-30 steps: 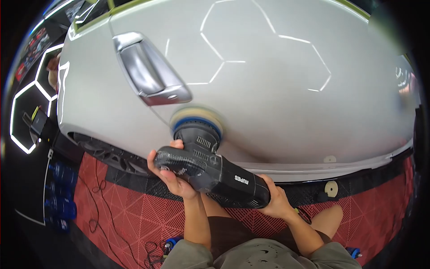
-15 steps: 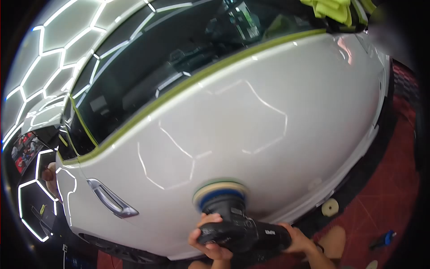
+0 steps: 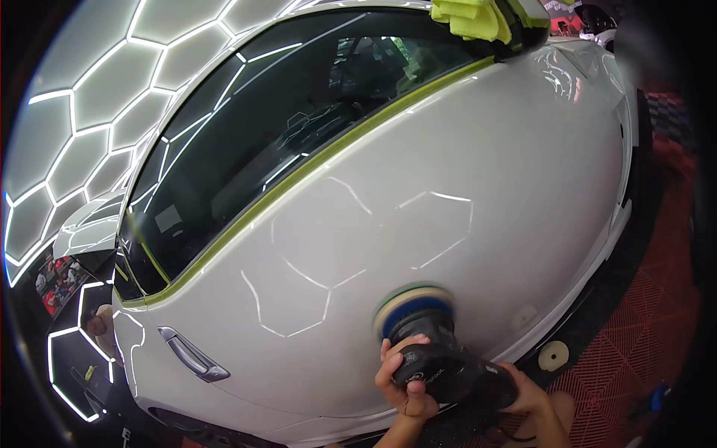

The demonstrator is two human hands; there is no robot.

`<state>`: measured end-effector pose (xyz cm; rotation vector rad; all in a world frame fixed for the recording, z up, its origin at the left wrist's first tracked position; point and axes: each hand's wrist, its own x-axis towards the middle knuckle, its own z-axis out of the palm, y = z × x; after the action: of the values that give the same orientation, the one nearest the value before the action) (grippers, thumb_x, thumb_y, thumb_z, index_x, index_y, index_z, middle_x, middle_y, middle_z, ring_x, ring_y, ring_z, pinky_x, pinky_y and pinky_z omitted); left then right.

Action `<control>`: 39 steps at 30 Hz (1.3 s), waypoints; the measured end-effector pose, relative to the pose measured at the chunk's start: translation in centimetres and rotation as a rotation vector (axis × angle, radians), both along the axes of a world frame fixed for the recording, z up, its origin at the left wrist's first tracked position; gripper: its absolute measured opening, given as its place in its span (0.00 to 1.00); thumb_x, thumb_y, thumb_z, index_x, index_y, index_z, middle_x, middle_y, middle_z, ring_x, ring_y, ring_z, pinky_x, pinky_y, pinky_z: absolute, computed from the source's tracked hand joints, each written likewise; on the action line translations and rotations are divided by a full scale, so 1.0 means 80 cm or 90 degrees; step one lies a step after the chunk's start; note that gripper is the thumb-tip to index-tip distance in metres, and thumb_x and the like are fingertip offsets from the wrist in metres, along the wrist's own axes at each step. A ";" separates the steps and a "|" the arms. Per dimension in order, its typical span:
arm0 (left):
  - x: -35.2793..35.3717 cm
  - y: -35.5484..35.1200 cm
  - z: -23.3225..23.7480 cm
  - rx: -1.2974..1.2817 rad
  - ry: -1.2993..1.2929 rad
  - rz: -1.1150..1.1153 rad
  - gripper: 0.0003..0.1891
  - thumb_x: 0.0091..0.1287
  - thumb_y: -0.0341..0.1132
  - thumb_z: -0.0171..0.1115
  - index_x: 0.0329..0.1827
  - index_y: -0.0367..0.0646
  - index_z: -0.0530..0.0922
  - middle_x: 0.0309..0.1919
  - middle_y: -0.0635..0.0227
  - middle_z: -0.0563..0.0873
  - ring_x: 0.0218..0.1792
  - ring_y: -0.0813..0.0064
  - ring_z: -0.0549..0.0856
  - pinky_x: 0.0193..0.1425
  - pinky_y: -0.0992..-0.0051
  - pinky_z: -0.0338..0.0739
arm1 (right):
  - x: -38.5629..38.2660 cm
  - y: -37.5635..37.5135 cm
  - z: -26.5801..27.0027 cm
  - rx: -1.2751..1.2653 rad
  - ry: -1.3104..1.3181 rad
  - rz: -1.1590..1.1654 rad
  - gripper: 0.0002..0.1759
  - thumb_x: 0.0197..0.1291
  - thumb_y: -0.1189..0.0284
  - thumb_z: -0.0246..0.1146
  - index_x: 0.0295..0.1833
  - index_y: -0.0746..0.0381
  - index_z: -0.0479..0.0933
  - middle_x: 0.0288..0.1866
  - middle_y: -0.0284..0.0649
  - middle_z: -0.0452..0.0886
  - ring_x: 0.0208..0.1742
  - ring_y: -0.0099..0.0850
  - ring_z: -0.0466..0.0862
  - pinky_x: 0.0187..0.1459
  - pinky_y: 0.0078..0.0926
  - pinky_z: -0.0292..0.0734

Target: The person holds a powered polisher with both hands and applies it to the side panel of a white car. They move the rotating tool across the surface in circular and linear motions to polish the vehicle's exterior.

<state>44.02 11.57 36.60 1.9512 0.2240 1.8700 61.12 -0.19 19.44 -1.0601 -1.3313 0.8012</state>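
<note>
A black polisher (image 3: 441, 366) is gripped in both hands. Its pale round pad (image 3: 413, 299), with a blue backing, lies against the lower door panel (image 3: 358, 246) of a white car. My left hand (image 3: 405, 381) wraps round the head of the machine, thumb below and fingers over the top. Farther right, my right hand (image 3: 525, 390) is closed round the rear of the body. Yellow-green masking tape (image 3: 321, 160) runs along the bottom of the side window, well above the pad. A chrome door handle (image 3: 193, 355) sits to the left.
Yellow cloths (image 3: 472, 19) hang over the side mirror. A round cream pad (image 3: 553, 356) lies on the floor beside the sill, and a blue-and-black object (image 3: 657, 398) is farther right. Red tiles (image 3: 620, 351) cover the floor. A cord trails below my right hand.
The polisher has slid to the right and slightly up across the door panel, both hands moving with it. My view has shifted a little, showing more of the ceiling lights.
</note>
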 end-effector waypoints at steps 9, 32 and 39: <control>0.091 0.001 0.041 0.084 0.117 -0.109 0.23 0.68 0.36 0.59 0.66 0.38 0.72 0.59 0.51 0.81 0.62 0.54 0.79 0.76 0.56 0.52 | 0.043 -0.019 -0.048 -0.089 0.118 -0.149 0.58 0.28 0.73 0.81 0.72 0.64 0.62 0.62 0.40 0.76 0.63 0.32 0.75 0.65 0.32 0.69; -0.321 0.077 0.039 0.027 -0.116 0.079 0.27 0.80 0.55 0.35 0.73 0.49 0.56 0.46 0.53 0.82 0.53 0.56 0.81 0.70 0.52 0.67 | -0.288 0.092 0.078 -0.015 -0.160 0.058 0.52 0.40 0.65 0.78 0.72 0.55 0.60 0.40 0.49 0.87 0.41 0.52 0.87 0.43 0.42 0.84; -0.391 0.091 0.043 0.017 -0.162 0.013 0.27 0.81 0.54 0.34 0.76 0.52 0.56 0.49 0.56 0.81 0.58 0.60 0.77 0.71 0.53 0.67 | -0.358 0.111 0.086 -0.008 -0.157 0.087 0.50 0.44 0.65 0.76 0.73 0.52 0.58 0.37 0.49 0.87 0.37 0.52 0.87 0.41 0.45 0.84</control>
<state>12.75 18.88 40.07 1.7104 0.1421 2.1208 32.48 8.66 26.32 -1.1140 -1.6228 0.7994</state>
